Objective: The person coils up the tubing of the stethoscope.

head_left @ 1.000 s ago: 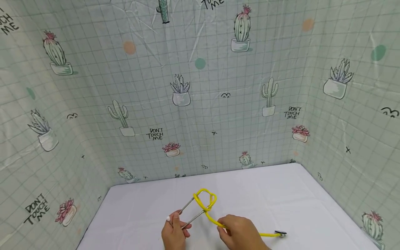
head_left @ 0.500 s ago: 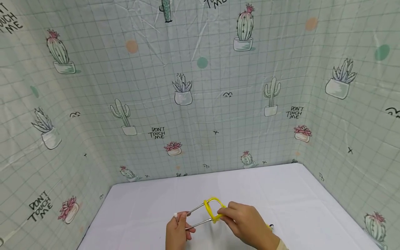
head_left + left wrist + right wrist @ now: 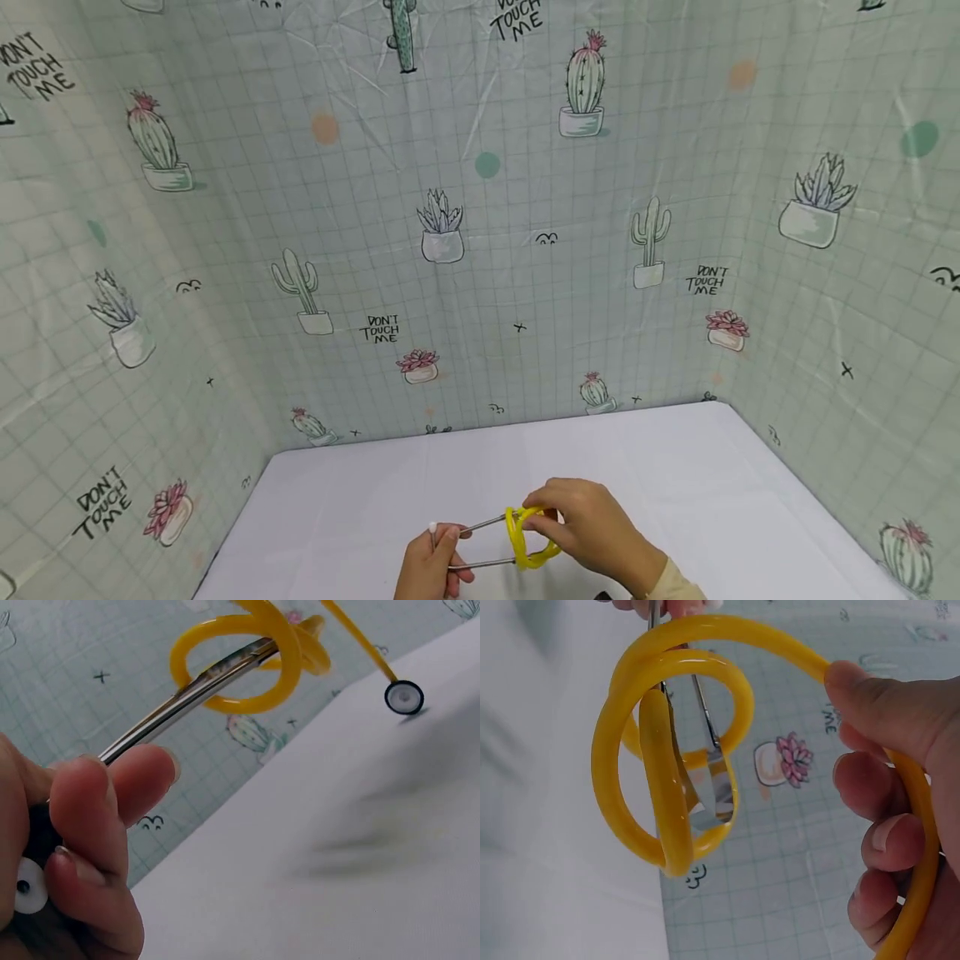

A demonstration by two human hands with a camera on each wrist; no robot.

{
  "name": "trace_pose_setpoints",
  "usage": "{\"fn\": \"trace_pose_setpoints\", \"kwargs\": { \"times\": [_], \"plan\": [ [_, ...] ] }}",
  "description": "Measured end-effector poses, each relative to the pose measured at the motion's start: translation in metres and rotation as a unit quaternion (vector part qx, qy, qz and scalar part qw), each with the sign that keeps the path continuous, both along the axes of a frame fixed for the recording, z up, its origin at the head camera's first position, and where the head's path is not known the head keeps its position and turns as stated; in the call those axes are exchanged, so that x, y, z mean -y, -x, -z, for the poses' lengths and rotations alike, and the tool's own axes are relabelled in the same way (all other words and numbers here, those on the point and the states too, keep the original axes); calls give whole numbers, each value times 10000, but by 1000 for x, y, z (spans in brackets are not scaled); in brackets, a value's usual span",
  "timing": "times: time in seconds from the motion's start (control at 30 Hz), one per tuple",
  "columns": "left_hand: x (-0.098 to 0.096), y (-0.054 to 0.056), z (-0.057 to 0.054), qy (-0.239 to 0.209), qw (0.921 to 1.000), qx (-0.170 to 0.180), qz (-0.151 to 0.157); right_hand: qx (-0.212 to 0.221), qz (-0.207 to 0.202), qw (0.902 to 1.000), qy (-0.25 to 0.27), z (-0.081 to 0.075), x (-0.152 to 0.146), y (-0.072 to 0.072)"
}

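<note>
A stethoscope with yellow tubing (image 3: pixel 517 546) hangs between both hands above the table. My left hand (image 3: pixel 429 562) grips its metal ear tubes (image 3: pixel 482 564) near the ear ends; a white ear tip (image 3: pixel 30 886) shows among the fingers in the left wrist view. The tubing is looped around the far end of the metal tubes. My right hand (image 3: pixel 600 529) pinches the yellow tube between thumb and fingers, and the tube runs on through the palm in the right wrist view. The round chest piece (image 3: pixel 404 697) dangles at the tube's end, close to the table.
A white-covered table (image 3: pixel 360 492) lies under the hands. A pale green curtain (image 3: pixel 480 292) with a grid and cactus prints surrounds it at the back and both sides.
The right hand has moved its grip up to the loops and carried the tube round the metal tubes. The coil is tighter, and the chest piece has swung down toward the frame's bottom edge.
</note>
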State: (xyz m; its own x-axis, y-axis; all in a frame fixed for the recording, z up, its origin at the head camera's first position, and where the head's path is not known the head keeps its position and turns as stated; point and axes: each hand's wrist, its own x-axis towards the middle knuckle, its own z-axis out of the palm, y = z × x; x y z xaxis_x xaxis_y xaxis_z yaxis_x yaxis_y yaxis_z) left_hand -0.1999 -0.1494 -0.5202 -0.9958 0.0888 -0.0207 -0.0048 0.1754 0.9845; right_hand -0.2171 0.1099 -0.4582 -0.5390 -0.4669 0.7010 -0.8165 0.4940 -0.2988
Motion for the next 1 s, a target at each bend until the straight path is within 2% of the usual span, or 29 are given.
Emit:
{"fn": "trace_pose_setpoints", "kwargs": {
  "times": [0.17, 0.3, 0.47, 0.6, 0.77, 0.9, 1.0],
  "plan": [
    [-1, 0, -3, -158, 9994, 54, 299, 289, -81, 9995, 26, -1, 2, 5],
    [-2, -3, -4, -291, 9980, 138, 541, 406, -351, 9984, 161, 0, 1, 5],
    [-3, -5, -5, -416, 9970, 121, 636, 595, -848, 9943, 265, 1, 0, 6],
    [-3, -5, -6, -512, 9961, 112, 704, 764, -1054, 9911, 262, 1, 0, 8],
    [-2, -6, -7, -543, 9954, 137, 774, 1287, -1132, 9851, 144, 0, 0, 10],
    [-2, -6, -8, -615, 9947, 130, 812, 1517, -1181, 9813, 115, 1, 0, 13],
    [-1, -6, -9, -687, 9940, 129, 838, 1833, -1312, 9741, 188, 1, -1, 16]
  ]
}}
